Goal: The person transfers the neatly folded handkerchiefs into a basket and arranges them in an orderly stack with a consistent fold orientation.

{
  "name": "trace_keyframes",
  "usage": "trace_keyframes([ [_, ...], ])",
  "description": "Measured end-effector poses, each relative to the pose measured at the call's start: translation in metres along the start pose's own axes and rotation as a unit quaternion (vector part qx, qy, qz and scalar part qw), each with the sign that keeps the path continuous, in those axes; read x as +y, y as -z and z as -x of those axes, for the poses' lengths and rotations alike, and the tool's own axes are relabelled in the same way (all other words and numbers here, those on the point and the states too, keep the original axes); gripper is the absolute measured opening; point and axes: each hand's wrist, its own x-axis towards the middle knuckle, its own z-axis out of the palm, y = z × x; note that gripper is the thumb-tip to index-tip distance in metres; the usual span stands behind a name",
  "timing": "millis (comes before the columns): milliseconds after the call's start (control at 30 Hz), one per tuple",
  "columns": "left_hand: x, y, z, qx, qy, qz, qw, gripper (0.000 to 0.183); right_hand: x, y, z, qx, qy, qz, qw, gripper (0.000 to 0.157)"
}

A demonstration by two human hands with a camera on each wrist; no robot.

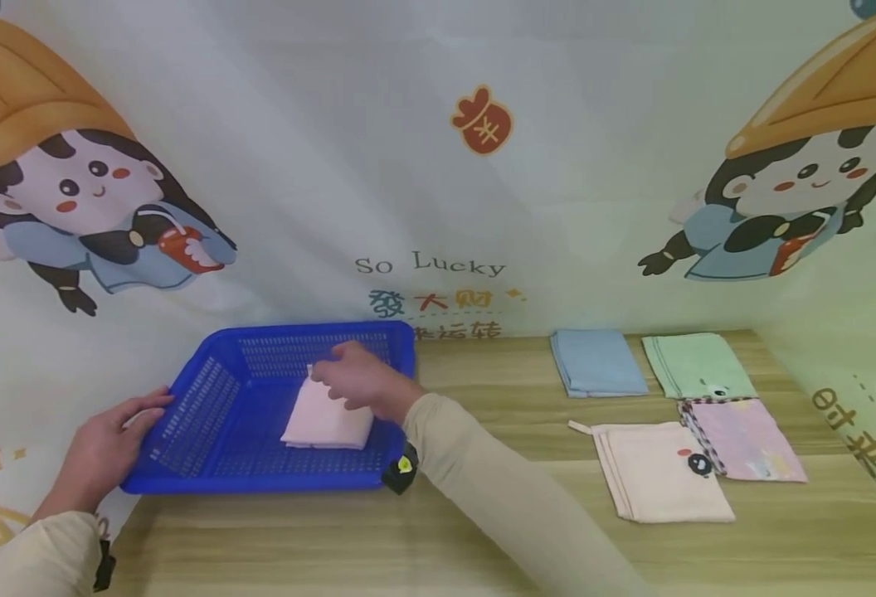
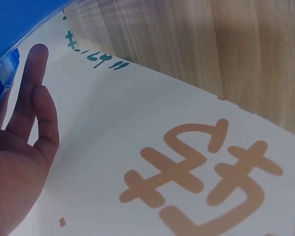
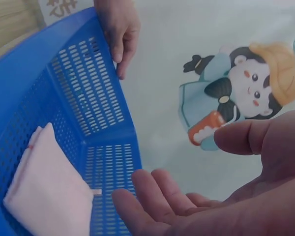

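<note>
A blue plastic basket (image 1: pixel 259 481) with slotted walls stands on the wooden table. My left hand (image 1: pixel 113 444) holds its left rim; in the left wrist view two fingers (image 2: pixel 34 73) extend outside the blue wall. Inside the basket, toward its right side, lies a folded pale pink towel (image 1: pixel 326 414) with a small white hanging loop. My right hand (image 1: pixel 359 381) is over this towel, overlapping its upper edge in the head view. The right wrist view shows its fingers (image 3: pixel 147 199) loosely spread, with nothing between them and the thumb.
Right of the basket lie a folded blue towel (image 1: pixel 598 365), a green one (image 1: pixel 699 369), a pink one with checked trim (image 1: pixel 751 439) and a peach one with a face (image 1: pixel 662 473). A printed cloth backdrop (image 1: pixel 557 182) rises behind the table (image 1: pixel 483 514).
</note>
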Motion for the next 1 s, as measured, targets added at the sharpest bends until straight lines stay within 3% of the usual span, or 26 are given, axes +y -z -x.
trace_keyframes([
  [167,0.001,-0.003,0.002,-0.011,0.011,0.025,0.9996,0.062,-0.001,0.006,0.013,-0.008,0.015,0.023,1.000,0.064],
  [433,0.000,-0.005,0.000,-0.010,0.004,0.014,0.9998,0.059,0.001,0.018,0.034,-0.003,0.032,0.058,0.998,0.061],
  [767,-0.004,-0.006,-0.001,-0.005,-0.006,0.016,0.9998,0.057,0.018,0.034,0.040,0.007,0.053,0.049,0.997,0.054],
  [1000,-0.004,-0.005,-0.001,-0.017,0.024,0.031,0.9991,0.061,0.023,0.051,0.051,0.015,0.067,0.063,0.996,0.046],
])
